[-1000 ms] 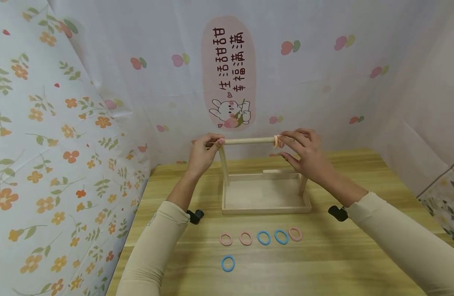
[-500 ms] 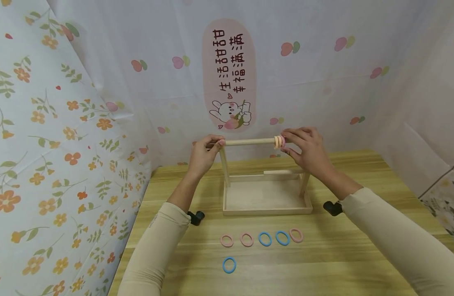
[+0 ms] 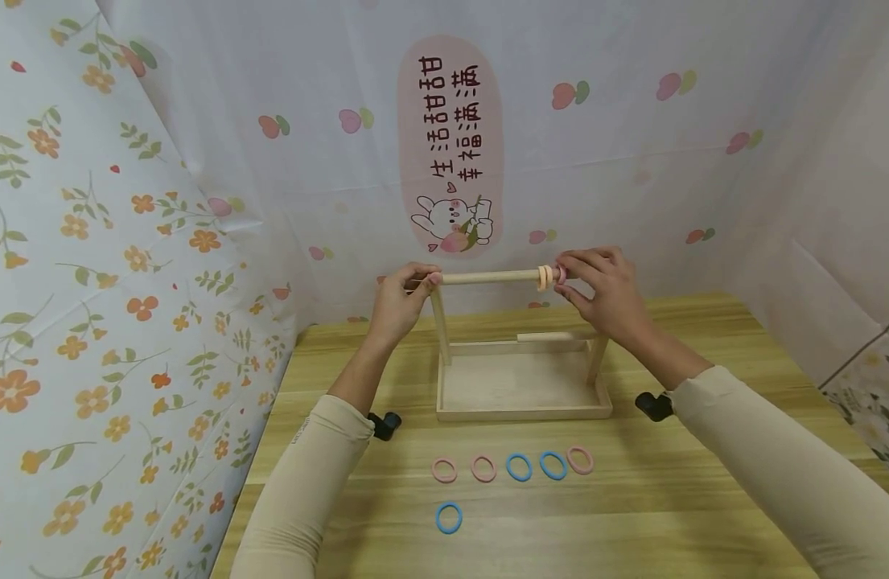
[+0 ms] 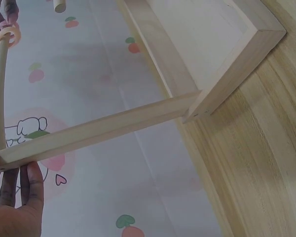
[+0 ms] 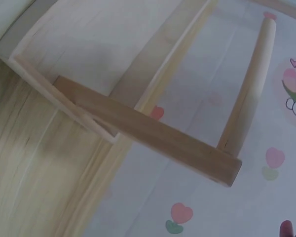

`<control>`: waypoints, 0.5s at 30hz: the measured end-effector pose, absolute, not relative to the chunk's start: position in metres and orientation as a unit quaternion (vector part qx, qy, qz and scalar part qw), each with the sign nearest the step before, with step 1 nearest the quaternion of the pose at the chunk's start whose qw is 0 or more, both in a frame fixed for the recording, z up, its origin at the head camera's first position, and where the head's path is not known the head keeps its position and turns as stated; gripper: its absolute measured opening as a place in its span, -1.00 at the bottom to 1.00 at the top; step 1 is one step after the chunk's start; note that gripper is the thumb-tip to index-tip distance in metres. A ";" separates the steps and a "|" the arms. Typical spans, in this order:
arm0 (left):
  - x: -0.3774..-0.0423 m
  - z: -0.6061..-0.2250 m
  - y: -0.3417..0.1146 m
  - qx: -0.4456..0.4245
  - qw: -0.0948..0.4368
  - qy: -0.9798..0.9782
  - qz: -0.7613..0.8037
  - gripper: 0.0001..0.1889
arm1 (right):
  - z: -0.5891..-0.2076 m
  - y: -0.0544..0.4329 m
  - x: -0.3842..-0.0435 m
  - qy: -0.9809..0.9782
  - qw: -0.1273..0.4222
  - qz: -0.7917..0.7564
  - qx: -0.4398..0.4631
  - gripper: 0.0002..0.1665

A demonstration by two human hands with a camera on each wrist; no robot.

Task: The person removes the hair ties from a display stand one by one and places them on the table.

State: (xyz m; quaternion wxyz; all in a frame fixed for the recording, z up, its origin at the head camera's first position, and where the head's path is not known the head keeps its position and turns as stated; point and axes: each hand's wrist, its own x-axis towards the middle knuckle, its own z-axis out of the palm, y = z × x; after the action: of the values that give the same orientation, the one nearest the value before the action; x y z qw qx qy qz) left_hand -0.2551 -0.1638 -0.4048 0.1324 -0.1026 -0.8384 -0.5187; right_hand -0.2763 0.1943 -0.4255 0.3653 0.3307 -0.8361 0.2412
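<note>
My left hand (image 3: 402,305) grips the top of the left post (image 3: 441,326) of a wooden stand, where the upper rod (image 3: 491,277) begins; the left wrist view shows its fingers around the post (image 4: 98,126). Light orange rings (image 3: 544,278) hang on that rod near its free right end. My right hand (image 3: 603,293) pinches a pink ring (image 3: 561,275) between thumb and fingers, right at the rod's end and slightly apart from the orange rings. Only a fingertip (image 5: 287,228) of this hand shows in the right wrist view.
The stand's shallow tray (image 3: 524,415) sits on the wooden table. A lower rod (image 3: 553,337) juts left from the shorter right post (image 3: 595,359). Before the tray lie pink rings (image 3: 483,469) and blue rings (image 3: 519,467), with another blue ring (image 3: 449,518) nearer. Patterned cloth (image 3: 328,185) hangs behind.
My right hand has shifted slightly right with the pink ring, opening a small gap from the orange rings on the rod. My left hand keeps its grip on the post.
</note>
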 end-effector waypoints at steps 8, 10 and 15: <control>-0.257 -0.406 -0.163 -0.103 0.130 -0.838 -0.521 -0.60 | -0.423 0.203 -0.272 -0.846 0.364 0.237 0.309 -0.43; -0.257 -0.406 -0.164 -0.101 0.128 -0.838 -0.520 -0.60 | -0.423 0.205 -0.271 -0.849 0.362 0.237 0.302 -0.43; -0.256 -0.406 -0.164 -0.101 0.129 -0.838 -0.521 -0.62 | -0.424 0.211 -0.269 -0.855 0.358 0.235 0.292 -0.46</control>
State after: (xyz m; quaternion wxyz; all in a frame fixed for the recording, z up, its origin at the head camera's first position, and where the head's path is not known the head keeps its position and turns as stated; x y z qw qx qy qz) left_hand -0.2563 -0.1638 -0.4058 0.1289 -0.1013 -0.8377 -0.5210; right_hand -0.2687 0.2113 -0.4240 0.3575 0.2916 -0.8554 0.2352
